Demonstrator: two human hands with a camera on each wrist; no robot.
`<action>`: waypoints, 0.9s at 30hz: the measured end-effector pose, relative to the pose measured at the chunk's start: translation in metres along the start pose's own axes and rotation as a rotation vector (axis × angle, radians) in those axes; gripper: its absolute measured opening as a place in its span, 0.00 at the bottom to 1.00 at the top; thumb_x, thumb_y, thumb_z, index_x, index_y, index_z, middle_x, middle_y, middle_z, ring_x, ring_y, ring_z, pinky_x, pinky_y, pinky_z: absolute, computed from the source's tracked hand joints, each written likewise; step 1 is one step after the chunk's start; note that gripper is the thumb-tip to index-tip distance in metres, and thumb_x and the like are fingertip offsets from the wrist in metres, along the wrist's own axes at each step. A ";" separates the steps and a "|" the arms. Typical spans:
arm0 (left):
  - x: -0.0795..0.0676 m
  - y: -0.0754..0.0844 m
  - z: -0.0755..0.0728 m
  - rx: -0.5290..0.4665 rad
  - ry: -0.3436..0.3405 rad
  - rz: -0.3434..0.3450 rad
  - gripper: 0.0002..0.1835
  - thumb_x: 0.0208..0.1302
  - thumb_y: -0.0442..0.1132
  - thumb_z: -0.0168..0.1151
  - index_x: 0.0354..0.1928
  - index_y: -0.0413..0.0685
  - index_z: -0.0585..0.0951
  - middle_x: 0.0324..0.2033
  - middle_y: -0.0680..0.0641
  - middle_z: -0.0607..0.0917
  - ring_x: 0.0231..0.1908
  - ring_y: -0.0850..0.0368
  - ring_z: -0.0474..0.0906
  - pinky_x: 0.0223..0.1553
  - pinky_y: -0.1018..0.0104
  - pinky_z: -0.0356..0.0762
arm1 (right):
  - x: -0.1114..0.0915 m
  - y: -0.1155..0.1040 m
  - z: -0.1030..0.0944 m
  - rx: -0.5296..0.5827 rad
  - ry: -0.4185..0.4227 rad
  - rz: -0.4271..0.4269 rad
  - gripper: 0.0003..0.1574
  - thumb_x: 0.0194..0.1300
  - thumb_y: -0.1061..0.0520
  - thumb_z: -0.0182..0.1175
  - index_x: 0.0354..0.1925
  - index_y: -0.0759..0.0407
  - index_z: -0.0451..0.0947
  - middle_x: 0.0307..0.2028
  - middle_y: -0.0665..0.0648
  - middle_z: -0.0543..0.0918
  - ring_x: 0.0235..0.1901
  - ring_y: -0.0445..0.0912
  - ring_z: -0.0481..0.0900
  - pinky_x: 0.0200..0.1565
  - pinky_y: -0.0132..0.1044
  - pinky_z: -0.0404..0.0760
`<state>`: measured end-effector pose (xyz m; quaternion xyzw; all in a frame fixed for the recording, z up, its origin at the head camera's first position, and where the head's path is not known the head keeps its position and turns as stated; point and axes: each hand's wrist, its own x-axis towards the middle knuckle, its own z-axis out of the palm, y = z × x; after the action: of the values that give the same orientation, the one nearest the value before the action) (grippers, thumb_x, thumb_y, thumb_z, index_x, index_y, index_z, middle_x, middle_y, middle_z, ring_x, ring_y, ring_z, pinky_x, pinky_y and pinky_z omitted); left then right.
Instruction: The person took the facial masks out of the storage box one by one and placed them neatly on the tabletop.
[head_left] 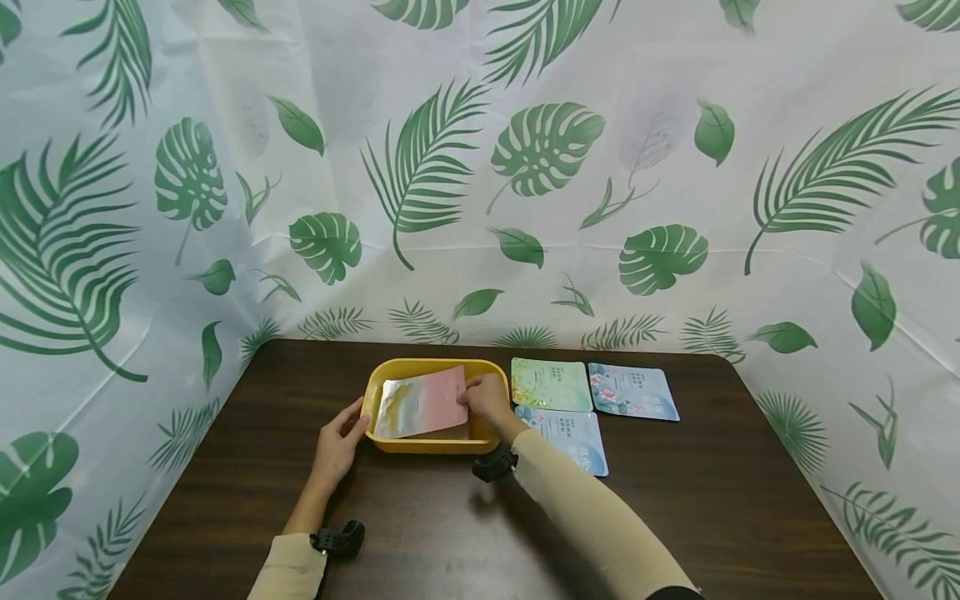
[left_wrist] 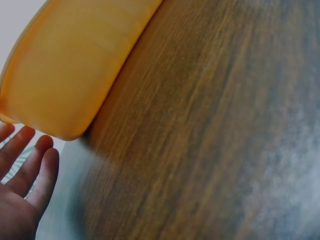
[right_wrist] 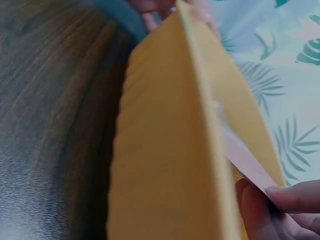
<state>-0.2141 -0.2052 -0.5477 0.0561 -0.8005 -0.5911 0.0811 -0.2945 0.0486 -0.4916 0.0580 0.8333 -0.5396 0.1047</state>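
A yellow plastic basket [head_left: 431,447] stands on the dark wooden table. At its left end, my left hand [head_left: 337,437] holds the rim, thumb and fingers at the corner; the left wrist view shows the fingers of that hand [left_wrist: 31,167] against the outer wall. Over the basket, my right hand [head_left: 486,396] pinches the right edge of a pink face mask sachet [head_left: 433,402] between thumb and fingers. The sachet lies tilted across the opening, its shiny left end inside the basket. In the right wrist view, the pinched sachet [right_wrist: 250,162] slants down behind the basket's wall.
Right of the basket lie a green sachet [head_left: 551,385], a blue floral sachet [head_left: 633,391] and another blue sachet [head_left: 573,437], partly under the right forearm. A leaf-patterned curtain [head_left: 450,167] hangs behind the table [head_left: 420,533].
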 end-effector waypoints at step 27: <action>0.000 -0.003 0.002 0.022 0.018 0.011 0.24 0.71 0.43 0.57 0.66 0.42 0.73 0.60 0.36 0.78 0.47 0.59 0.75 0.40 0.81 0.74 | -0.002 -0.001 -0.085 0.304 -0.016 0.033 0.19 0.62 0.66 0.61 0.52 0.71 0.79 0.41 0.64 0.85 0.26 0.43 0.83 0.33 0.35 0.85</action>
<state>-0.2147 -0.2047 -0.5508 0.0577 -0.8065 -0.5813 0.0908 -0.3020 0.1255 -0.4561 0.0825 0.7400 -0.6584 0.1101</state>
